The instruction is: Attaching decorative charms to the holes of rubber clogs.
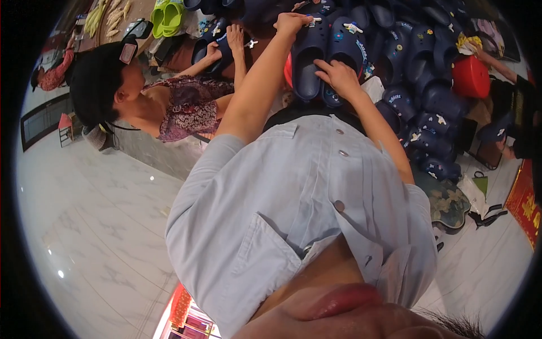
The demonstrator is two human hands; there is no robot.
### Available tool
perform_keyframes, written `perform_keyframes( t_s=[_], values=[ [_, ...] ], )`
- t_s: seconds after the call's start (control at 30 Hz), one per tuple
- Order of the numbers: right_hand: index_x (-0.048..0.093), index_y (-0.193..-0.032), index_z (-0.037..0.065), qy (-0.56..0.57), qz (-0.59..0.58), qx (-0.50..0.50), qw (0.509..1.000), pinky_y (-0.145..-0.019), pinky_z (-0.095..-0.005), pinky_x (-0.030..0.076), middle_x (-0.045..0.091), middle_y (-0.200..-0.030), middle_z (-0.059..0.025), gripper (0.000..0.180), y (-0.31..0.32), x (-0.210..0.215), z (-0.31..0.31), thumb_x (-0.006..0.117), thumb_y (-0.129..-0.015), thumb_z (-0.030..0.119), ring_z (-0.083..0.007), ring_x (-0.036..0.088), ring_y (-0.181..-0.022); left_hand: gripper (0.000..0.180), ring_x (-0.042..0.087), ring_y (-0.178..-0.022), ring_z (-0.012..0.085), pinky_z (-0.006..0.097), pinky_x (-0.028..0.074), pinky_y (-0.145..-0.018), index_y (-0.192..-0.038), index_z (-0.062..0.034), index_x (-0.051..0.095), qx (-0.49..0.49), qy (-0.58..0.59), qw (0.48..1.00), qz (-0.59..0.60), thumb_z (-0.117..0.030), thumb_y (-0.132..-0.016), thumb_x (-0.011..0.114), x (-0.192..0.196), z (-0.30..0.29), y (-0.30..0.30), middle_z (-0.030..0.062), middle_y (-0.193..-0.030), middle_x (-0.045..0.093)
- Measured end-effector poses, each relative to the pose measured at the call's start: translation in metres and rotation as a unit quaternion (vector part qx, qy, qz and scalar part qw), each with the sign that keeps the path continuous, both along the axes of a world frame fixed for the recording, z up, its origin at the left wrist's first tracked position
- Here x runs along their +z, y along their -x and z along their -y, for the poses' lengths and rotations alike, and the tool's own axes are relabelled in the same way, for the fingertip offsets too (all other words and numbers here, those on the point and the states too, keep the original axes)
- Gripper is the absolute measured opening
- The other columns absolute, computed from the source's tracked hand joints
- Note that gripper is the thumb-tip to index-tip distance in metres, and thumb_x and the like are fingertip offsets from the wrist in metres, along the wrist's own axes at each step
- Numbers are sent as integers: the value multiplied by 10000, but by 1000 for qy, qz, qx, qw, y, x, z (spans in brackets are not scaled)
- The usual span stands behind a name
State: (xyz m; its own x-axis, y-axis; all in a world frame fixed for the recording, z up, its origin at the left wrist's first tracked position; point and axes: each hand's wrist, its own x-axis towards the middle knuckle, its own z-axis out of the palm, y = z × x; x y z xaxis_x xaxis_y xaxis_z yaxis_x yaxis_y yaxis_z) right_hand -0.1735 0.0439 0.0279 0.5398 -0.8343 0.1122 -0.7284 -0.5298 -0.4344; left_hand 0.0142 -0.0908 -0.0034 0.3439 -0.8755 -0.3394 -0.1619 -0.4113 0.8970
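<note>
A pair of navy clogs sits in front of me, toes pointing away: a left clog (307, 70) and a right clog (345, 40). A white charm (354, 27) and small coloured ones dot the right clog's upper. At the left clog's toe, my left hand (291, 24) is closed, its fingertips pinching a small white charm (314, 20). My right hand (340, 77) lies over the heel openings between the two clogs, fingers stretched and apart, touching them. Its palm side is hidden.
Many more navy clogs (435, 127) are heaped to the right, by a red stool (470, 76). At left a person in a black cap (93, 85) handles another navy clog (200, 52). Lime-green clogs (167, 18) lie beyond. Another person's arm (497, 65) reaches in at far right.
</note>
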Motion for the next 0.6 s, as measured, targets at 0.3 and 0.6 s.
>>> perform_keyframes(
  t_s=[0.3, 0.6],
  values=[
    [587, -1168, 233, -10, 3, -20, 1000, -718, -422, 496, 598, -854, -143, 333, -5, 2, -5, 570, -860, 359, -329, 614, -830, 421, 637, -824, 169, 280, 479, -802, -994, -27, 691, -33, 31, 996, -73, -100, -612, 854, -19, 12, -11, 115, -925, 684],
    [590, -1141, 228, -58, -1, -62, 996, -739, -437, 484, 587, -844, -146, 320, -9, 1, -5, 573, -833, 317, -340, 602, -842, 696, 623, -897, 191, 285, 451, -877, -1271, -77, 559, -135, 41, 990, -14, -115, -636, 841, -32, 19, -9, 143, -1074, 643]
  ],
)
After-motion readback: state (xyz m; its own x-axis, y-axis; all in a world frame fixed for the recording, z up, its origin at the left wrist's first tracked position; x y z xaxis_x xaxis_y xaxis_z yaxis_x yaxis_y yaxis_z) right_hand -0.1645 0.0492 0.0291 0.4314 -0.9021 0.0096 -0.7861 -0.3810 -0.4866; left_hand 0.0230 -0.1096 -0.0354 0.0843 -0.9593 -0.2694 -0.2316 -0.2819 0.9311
